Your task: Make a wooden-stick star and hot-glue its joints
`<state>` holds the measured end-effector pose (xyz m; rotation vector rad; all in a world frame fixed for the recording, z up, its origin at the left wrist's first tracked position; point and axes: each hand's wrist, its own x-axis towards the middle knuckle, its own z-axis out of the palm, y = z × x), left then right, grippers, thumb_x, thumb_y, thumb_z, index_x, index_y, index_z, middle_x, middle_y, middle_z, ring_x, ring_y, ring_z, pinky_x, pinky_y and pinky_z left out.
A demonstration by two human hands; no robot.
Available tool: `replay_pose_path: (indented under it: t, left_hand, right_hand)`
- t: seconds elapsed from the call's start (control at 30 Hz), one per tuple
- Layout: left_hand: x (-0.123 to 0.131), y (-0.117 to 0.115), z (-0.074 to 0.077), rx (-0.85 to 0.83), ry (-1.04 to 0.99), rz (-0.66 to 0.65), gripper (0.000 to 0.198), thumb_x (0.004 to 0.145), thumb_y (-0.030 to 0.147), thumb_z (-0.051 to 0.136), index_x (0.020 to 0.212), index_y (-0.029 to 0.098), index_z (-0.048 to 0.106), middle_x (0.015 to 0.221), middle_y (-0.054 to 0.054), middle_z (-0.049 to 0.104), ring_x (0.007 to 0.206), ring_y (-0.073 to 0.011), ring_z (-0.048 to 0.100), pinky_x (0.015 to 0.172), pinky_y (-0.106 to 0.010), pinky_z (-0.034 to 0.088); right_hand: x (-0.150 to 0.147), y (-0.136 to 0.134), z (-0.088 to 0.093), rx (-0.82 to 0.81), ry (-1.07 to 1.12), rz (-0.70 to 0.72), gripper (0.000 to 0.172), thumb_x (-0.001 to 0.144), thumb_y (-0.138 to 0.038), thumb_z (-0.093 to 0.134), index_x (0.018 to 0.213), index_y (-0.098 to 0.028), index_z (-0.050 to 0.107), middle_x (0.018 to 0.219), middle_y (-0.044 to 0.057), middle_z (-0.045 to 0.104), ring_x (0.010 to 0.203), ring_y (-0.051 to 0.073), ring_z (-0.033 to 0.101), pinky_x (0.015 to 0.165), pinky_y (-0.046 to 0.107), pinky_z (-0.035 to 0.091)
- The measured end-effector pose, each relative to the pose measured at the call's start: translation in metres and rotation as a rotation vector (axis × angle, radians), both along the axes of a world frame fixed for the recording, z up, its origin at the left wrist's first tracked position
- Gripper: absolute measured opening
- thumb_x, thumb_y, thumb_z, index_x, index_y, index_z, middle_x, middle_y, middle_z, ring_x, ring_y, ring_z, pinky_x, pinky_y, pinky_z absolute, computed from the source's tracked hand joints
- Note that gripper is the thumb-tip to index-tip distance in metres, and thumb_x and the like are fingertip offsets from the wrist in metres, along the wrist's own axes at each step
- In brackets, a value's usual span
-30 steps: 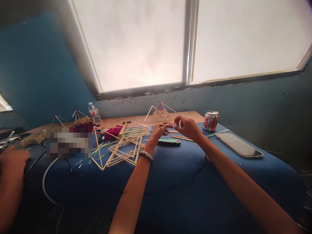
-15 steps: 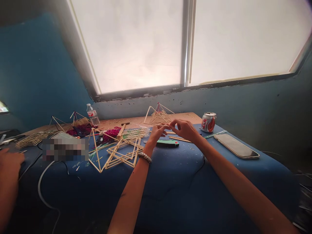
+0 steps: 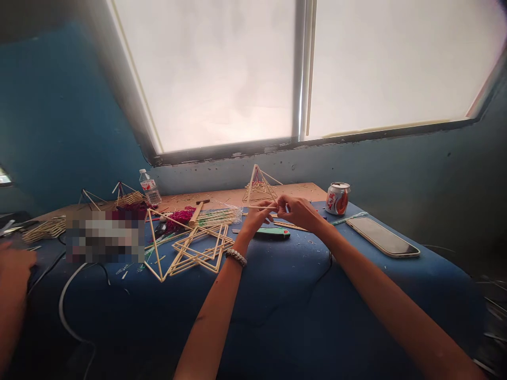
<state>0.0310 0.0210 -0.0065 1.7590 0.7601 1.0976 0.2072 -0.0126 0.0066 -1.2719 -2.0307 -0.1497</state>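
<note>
My left hand (image 3: 256,218) and my right hand (image 3: 299,212) pinch a thin pale straw (image 3: 253,207) between their fingertips, above the blue-covered table (image 3: 277,322). Just behind them stands a pyramid frame of straws (image 3: 259,186), its far side partly hidden by my fingers. A green utility knife (image 3: 272,233) lies below my hands, touching neither. A beaded bracelet (image 3: 236,257) circles my left wrist. Further left lies a flat, layered straw frame (image 3: 198,250).
A co-worker's hand (image 3: 13,264) is at the far left edge. A phone (image 3: 382,237), a drink can (image 3: 337,198) and a water bottle (image 3: 150,188) stand around. Loose straw bundles, magenta tinsel (image 3: 180,216), a small hammer (image 3: 196,212) and a white cable (image 3: 67,311) lie about.
The pyramid frame now looks narrower and more upright than before. My hands have drawn slightly closer together, and the view has shifted a little.
</note>
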Motion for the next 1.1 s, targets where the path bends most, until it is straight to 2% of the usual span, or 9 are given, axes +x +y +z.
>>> replay_pose_path:
  t: [0.17, 0.3, 0.43, 0.6, 0.73, 0.83, 0.97, 1.03, 1.1]
  left_hand:
    - [0.003, -0.004, 0.001, 0.005, 0.037, -0.068, 0.042, 0.080, 0.058, 0.064, 0.089, 0.018, 0.060, 0.072, 0.001, 0.060, 0.056, -0.0097, 0.059, 0.054, -0.022, 0.047]
    - [0.006, -0.006, 0.001, 0.004, 0.065, -0.107, 0.040, 0.084, 0.058, 0.060, 0.088, 0.018, 0.054, 0.064, 0.003, 0.056, 0.053, -0.0107, 0.059, 0.053, -0.022, 0.046]
    - [0.008, -0.004, -0.001, -0.007, 0.072, -0.111, 0.032, 0.088, 0.051, 0.054, 0.091, 0.019, 0.050, 0.069, 0.003, 0.057, 0.052, -0.0109, 0.060, 0.049, -0.021, 0.044]
    - [0.006, -0.002, 0.000, -0.028, 0.040, -0.078, 0.023, 0.093, 0.045, 0.041, 0.091, 0.022, 0.040, 0.089, -0.002, 0.067, 0.051, -0.0085, 0.060, 0.047, -0.021, 0.043]
    - [0.005, -0.003, 0.000, -0.033, 0.046, -0.084, 0.020, 0.093, 0.042, 0.038, 0.090, 0.022, 0.038, 0.083, -0.002, 0.070, 0.051, -0.0096, 0.059, 0.049, -0.021, 0.043]
    - [0.006, -0.002, -0.001, -0.016, 0.058, -0.064, 0.019, 0.094, 0.041, 0.036, 0.090, 0.022, 0.038, 0.078, -0.001, 0.069, 0.048, -0.0097, 0.057, 0.047, -0.021, 0.040]
    - [0.006, 0.003, -0.004, 0.029, 0.064, -0.002, 0.018, 0.095, 0.039, 0.033, 0.092, 0.022, 0.039, 0.075, 0.002, 0.066, 0.046, -0.0087, 0.056, 0.046, -0.020, 0.038]
    - [0.006, 0.004, -0.006, 0.053, 0.083, 0.020, 0.017, 0.095, 0.037, 0.033, 0.090, 0.022, 0.039, 0.073, 0.003, 0.065, 0.046, -0.0084, 0.056, 0.047, -0.021, 0.037]
    - [0.006, 0.005, -0.007, 0.075, 0.117, 0.033, 0.016, 0.094, 0.036, 0.036, 0.087, 0.022, 0.039, 0.072, 0.002, 0.066, 0.046, -0.0083, 0.055, 0.048, -0.021, 0.038]
  right_hand:
    - [-0.001, -0.003, 0.002, -0.063, -0.050, -0.045, 0.005, 0.084, -0.025, 0.054, 0.087, -0.021, 0.056, 0.068, 0.000, 0.061, 0.060, 0.016, 0.051, 0.058, 0.026, 0.027]
    - [-0.002, -0.006, 0.003, -0.062, -0.076, -0.050, 0.007, 0.085, -0.026, 0.053, 0.088, -0.020, 0.056, 0.068, 0.001, 0.061, 0.061, 0.017, 0.052, 0.059, 0.027, 0.027]
    - [-0.003, -0.004, 0.002, -0.065, -0.110, -0.068, 0.007, 0.085, -0.026, 0.053, 0.090, -0.020, 0.056, 0.067, 0.001, 0.061, 0.059, 0.016, 0.049, 0.059, 0.027, 0.026]
    - [0.002, 0.001, 0.001, -0.044, -0.054, -0.101, 0.013, 0.085, -0.033, 0.057, 0.088, -0.020, 0.055, 0.066, 0.001, 0.060, 0.057, 0.017, 0.050, 0.058, 0.027, 0.025]
    - [0.007, 0.003, 0.001, 0.008, 0.052, -0.072, 0.012, 0.084, -0.031, 0.050, 0.085, -0.021, 0.055, 0.063, 0.000, 0.056, 0.056, 0.016, 0.047, 0.058, 0.028, 0.025]
    - [0.006, 0.000, 0.004, -0.003, 0.172, 0.043, 0.018, 0.087, -0.029, 0.041, 0.086, -0.020, 0.057, 0.057, -0.002, 0.050, 0.054, 0.015, 0.045, 0.058, 0.028, 0.028]
    - [0.001, -0.005, 0.010, -0.166, 0.521, 0.359, 0.026, 0.089, -0.037, 0.046, 0.103, -0.020, 0.058, 0.060, -0.005, 0.053, 0.048, 0.012, 0.045, 0.051, 0.025, 0.034]
    - [0.001, -0.005, 0.013, -0.221, 0.746, 0.404, 0.032, 0.090, -0.048, 0.049, 0.103, -0.020, 0.058, 0.060, -0.005, 0.055, 0.042, 0.011, 0.042, 0.043, 0.024, 0.032]
    - [0.003, -0.003, 0.016, -0.196, 0.932, 0.363, 0.036, 0.089, -0.055, 0.052, 0.096, -0.020, 0.059, 0.057, -0.005, 0.054, 0.039, 0.010, 0.040, 0.039, 0.024, 0.029]
